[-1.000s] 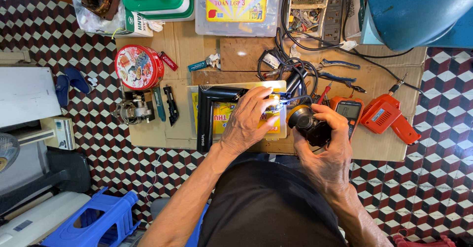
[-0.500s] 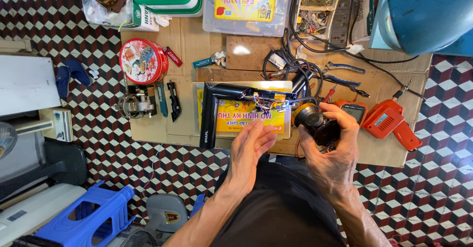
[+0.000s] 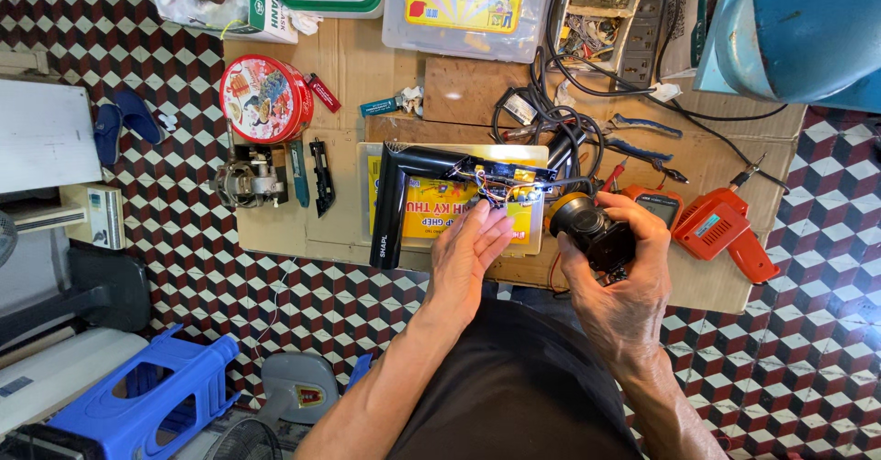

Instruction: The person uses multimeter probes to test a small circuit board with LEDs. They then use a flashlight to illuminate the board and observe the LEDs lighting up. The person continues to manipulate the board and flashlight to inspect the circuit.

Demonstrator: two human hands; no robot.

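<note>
My right hand [image 3: 624,272] grips a round black part with a brass-coloured rim [image 3: 587,224], held just above the near edge of the cardboard-covered bench [image 3: 349,75]. Thin wires run from that part to a black L-shaped hair-dryer housing [image 3: 399,194] lying open on a yellow plastic case [image 3: 431,210]. My left hand [image 3: 470,254] hovers flat over the case's near edge, fingers together, pointing at the exposed wiring [image 3: 496,185]; it holds nothing.
On the bench lie a red round tin [image 3: 264,98], a small motor [image 3: 243,183], an orange glue gun [image 3: 725,231], an orange multimeter [image 3: 656,205], pliers [image 3: 642,139], tangled black cables [image 3: 551,121] and a clear lidded box [image 3: 473,1]. A blue stool [image 3: 147,400] stands on the tiled floor.
My left hand has drawn back from the wiring on the case toward me and now hovers at the case's near edge. The right hand keeps its grip on the black part.
</note>
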